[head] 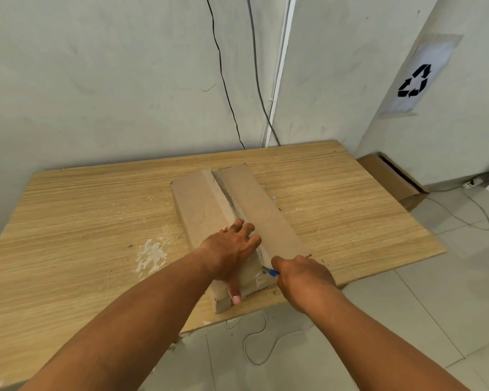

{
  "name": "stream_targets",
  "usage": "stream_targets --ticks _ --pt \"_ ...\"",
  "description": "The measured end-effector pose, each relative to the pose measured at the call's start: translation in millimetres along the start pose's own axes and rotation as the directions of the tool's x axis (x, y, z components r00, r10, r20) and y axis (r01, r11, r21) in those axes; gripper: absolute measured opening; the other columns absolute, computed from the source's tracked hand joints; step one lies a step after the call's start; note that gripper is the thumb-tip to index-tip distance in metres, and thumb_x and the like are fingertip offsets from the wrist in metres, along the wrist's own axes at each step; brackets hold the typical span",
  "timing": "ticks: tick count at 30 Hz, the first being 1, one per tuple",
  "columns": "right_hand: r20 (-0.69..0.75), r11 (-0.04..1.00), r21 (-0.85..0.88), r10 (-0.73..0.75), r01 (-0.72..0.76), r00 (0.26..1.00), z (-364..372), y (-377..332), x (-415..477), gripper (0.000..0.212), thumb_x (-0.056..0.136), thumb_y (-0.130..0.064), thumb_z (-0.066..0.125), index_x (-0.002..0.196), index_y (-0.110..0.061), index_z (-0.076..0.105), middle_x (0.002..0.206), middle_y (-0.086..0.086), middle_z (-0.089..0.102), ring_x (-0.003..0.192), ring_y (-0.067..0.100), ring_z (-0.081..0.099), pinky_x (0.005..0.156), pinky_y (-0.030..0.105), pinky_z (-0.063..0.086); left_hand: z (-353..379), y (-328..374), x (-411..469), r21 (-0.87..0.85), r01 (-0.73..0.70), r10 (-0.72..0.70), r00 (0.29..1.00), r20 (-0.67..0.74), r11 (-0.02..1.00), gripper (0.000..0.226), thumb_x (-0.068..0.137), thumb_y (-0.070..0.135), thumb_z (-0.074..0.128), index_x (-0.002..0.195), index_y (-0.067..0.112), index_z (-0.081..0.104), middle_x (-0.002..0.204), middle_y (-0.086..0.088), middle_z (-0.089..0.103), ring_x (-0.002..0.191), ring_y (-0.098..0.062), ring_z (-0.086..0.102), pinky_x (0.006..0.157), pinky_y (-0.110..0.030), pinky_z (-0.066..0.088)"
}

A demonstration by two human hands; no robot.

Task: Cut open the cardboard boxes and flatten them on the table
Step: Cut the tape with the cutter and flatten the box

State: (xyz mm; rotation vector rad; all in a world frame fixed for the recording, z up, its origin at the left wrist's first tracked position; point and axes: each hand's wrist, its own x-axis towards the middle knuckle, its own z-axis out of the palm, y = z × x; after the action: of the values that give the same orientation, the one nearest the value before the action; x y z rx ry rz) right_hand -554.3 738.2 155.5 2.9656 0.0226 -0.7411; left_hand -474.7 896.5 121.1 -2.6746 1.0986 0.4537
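Observation:
A long brown cardboard box lies on the wooden table, running from the far middle toward the near edge. Its top seam is split open along most of its length, and the two flaps stand slightly apart. My left hand presses flat on the left flap, fingers spread, thumb hanging over the box's near end. My right hand grips a blue-handled cutter with its blade at the near end of the seam. Most of the cutter is hidden inside the fist.
Another cardboard box leans against the wall on the floor at the right, below a recycling sign. Cables trail over the tiled floor near the table's front edge. White scuffs mark the table left of the box.

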Motion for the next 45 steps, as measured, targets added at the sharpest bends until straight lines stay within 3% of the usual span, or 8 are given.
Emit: stream_targets --ticks 3,9,19,25,33,39,42,45 --pt "-0.065 1.000 0.012 -0.004 0.005 0.998 11.0 -8.7 -1.5 0.037 0.098 -0.006 0.046 0.132 -0.023 0.043 0.116 0.012 0.062 0.106 0.033 0.061 0.071 0.036 0.042 1.6 -1.4 0.1 0.008 -0.026 0.026 1.000 -0.011 1.000 0.136 0.045 0.075 0.086 0.148 0.016 0.021 0.157 -0.009 0.018 0.144 -0.033 0.015 0.116 -0.047 0.035" --pt "-0.188 0.992 0.121 0.040 -0.017 0.981 12.0 3.7 -1.9 0.022 0.103 -0.017 0.042 0.122 -0.027 0.046 0.104 0.007 0.064 0.084 0.028 0.055 0.066 0.035 0.041 1.8 -3.5 -0.2 -0.003 -0.027 0.027 1.000 -0.009 1.000 0.135 0.047 0.074 0.086 0.151 0.018 0.019 0.159 -0.009 0.017 0.146 -0.034 0.013 0.119 -0.049 0.031" --pt "-0.086 1.000 -0.020 0.019 -0.020 0.996 14.6 -16.6 6.2 0.044 0.095 -0.001 0.047 0.134 -0.022 0.042 0.112 0.011 0.062 0.106 0.032 0.061 0.070 0.036 0.041 7.8 -5.1 2.0 -0.001 -0.043 0.043 0.998 -0.049 0.999 0.135 0.042 0.077 0.085 0.145 0.014 0.025 0.154 -0.008 0.021 0.143 -0.032 0.017 0.115 -0.048 0.037" --pt "-0.035 0.875 0.481 0.066 -0.041 0.997 22.3 9.6 13.4 0.010 0.097 -0.031 0.048 0.096 -0.026 0.056 0.097 0.004 0.064 0.088 0.023 0.062 0.070 0.032 0.048 8.7 -8.6 -0.3 -0.012 -0.037 0.037 0.997 -0.063 0.999 0.134 0.043 0.078 0.084 0.144 0.014 0.025 0.154 -0.010 0.021 0.143 -0.033 0.017 0.117 -0.048 0.035" --pt "-0.057 0.756 0.654 0.017 0.025 0.998 46.0 9.0 3.0 0.007 0.099 -0.035 0.053 0.093 -0.031 0.056 0.081 -0.004 0.060 0.066 0.010 0.052 0.055 0.025 0.039 9.5 -9.6 0.7 -0.015 -0.051 0.050 0.996 -0.081 0.999 0.132 0.044 0.078 0.083 0.144 0.013 0.025 0.153 -0.009 0.021 0.142 -0.031 0.019 0.116 -0.045 0.036" --pt "0.004 0.704 0.710 -0.031 0.019 1.000 49.5 7.9 3.2 0.011 0.099 -0.037 0.055 0.088 -0.036 0.056 0.086 -0.004 0.063 0.068 0.011 0.056 0.057 0.024 0.044 9.7 -13.2 -2.8 -0.003 -0.058 0.057 0.997 -0.056 0.998 0.129 0.046 0.080 0.081 0.144 0.017 0.025 0.149 -0.008 0.028 0.139 -0.030 0.022 0.115 -0.048 0.037" --pt "0.056 0.651 0.757 0.021 -0.057 0.998 35.7 56.1 -1.2 0.009 0.099 -0.033 0.056 0.092 -0.029 0.060 0.080 -0.001 0.062 0.062 0.012 0.051 0.049 0.022 0.040 5.4 -20.4 -9.5 -0.188 -0.020 0.019 1.000 -0.009 0.982 0.112 0.059 0.084 0.071 0.144 0.020 0.035 0.148 -0.004 0.031 0.136 -0.026 0.033 0.109 -0.046 0.043" --pt "-0.011 0.577 0.814 0.131 -0.067 0.991 33.3 78.7 -4.6 0.012 0.098 -0.031 0.056 0.090 -0.023 0.060 0.065 0.000 0.056 0.052 0.012 0.045 0.044 0.023 0.036 9.9 -21.5 -4.7 -0.483 0.113 -0.201 0.970 -0.134 0.869 0.081 0.084 0.076 0.055 0.139 0.017 0.046 0.143 -0.004 0.038 0.125 -0.024 0.046 0.103 -0.041 0.046"
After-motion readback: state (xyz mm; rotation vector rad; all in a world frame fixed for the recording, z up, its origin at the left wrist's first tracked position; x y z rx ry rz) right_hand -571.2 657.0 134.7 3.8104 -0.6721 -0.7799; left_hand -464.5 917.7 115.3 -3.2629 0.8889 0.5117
